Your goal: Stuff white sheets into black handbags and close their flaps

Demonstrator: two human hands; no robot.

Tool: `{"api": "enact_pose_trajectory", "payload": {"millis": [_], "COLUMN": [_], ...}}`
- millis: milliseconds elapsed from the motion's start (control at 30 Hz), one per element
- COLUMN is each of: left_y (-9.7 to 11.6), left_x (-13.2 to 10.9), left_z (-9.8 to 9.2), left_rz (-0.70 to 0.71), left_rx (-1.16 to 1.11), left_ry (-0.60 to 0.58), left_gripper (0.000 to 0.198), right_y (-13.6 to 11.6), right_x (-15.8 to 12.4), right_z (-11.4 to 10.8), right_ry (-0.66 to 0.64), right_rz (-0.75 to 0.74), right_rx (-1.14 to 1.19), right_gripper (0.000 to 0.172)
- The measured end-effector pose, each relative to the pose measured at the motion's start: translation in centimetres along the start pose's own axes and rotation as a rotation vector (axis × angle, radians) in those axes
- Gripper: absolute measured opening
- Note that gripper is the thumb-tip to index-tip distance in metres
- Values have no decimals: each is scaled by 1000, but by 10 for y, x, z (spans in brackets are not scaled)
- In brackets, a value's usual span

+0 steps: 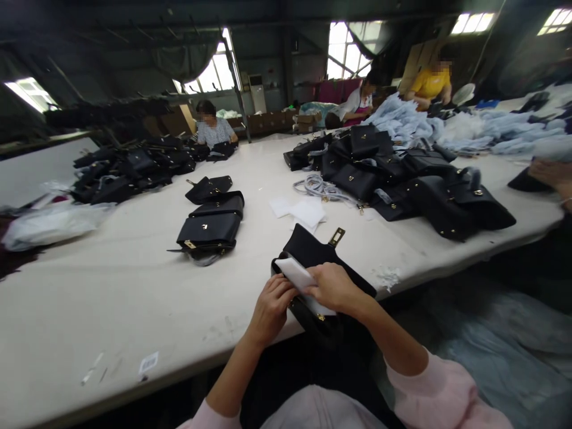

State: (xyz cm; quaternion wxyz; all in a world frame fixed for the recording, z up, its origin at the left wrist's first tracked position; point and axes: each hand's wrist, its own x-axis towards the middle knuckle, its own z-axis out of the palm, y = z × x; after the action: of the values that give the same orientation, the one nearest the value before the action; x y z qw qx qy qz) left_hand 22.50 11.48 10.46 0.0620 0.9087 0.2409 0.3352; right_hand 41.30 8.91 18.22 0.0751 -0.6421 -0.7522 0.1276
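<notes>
A black handbag [308, 244] lies at the table's near edge, its flap folded back and a gold clasp [337, 236] sticking up from it. My right hand [333, 287] is closed on a white foam sheet [295, 273], which sits partly inside the bag's opening. On the bag's left rim, my left hand [273, 304] has its fingers curled and gripping the edge. The fingertips of both hands are partly hidden. More white sheets [307, 211] lie on the table just beyond the bag.
Several finished-looking black bags [210, 220] stand to the left. A large heap of black bags [379, 173] lies to the right, beside grey straps [317, 186]. Pale blue wrapping [402, 122] is piled behind. Co-workers sit around the table [134, 298]; one hand [554, 176] shows at far right.
</notes>
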Motion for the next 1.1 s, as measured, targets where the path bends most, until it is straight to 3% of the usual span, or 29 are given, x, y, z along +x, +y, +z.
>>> {"api": "enact_pose_trajectory", "payload": {"millis": [167,400,500,600,733,933,1100], "left_y": [-2,8,12,13,11,9,17], "left_x": [-4,-8,-9,-9,-4,4,9], "left_z": [0,-10,-8,-3,-2,-5,-1], "left_rz": [-42,-86,-79,-61,-19,-1,18], "left_rx": [-38,47,73,101,117,119,46], "left_ry": [-25,-33,-10,12,-52,-69,-107], "left_gripper": [19,21,20,20,19,20,15], "right_y": [-5,-7,-7,-9,-17,-11,8], "right_x": [9,0,-2,-5,-22,-40,-37], "right_z": [2,13,22,38,49,30,26], "right_ry": [-130,-145,-60,109,248,-5,-83], "right_rz": [-78,-96,47,233,245,66,119], "right_rx": [-8,-88,20,166,231,50,46], "right_gripper": [17,21,25,35,40,19,30]}}
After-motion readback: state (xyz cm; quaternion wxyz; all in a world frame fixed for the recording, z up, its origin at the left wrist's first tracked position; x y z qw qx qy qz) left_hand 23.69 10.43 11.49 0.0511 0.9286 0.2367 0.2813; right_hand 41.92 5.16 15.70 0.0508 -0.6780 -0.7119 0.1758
